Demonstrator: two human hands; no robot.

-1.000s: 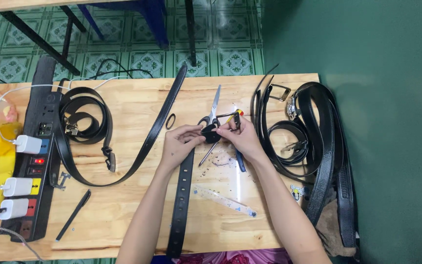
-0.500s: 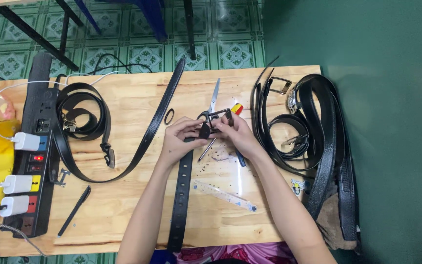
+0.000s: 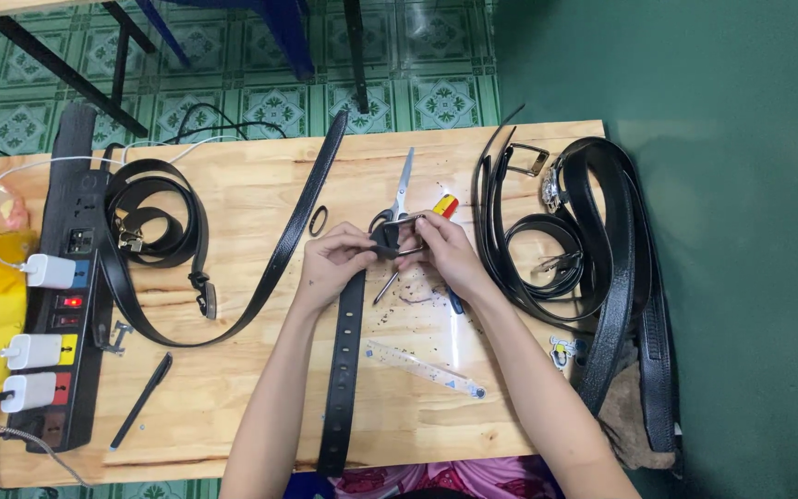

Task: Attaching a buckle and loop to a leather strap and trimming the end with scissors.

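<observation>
Black belt strap [image 3: 344,370]: lies lengthwise at table [image 3: 260,407] centre, upper end pinched by left hand [image 3: 332,268]. Metal buckle [image 3: 404,236]: at that end, held in right hand [image 3: 445,254] fingertips. Scissors [image 3: 397,208] just behind; clear ruler [image 3: 425,368] near; belt pile [image 3: 593,259] right; power strip [image 3: 66,286] left.

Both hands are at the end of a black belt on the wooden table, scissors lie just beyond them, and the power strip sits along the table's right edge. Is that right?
One detail is off. The power strip lies along the table's left edge, not the right; the head view shows it. The rest holds: the left hand and right hand are at the end of the black belt, and the scissors lie just beyond them.
</observation>
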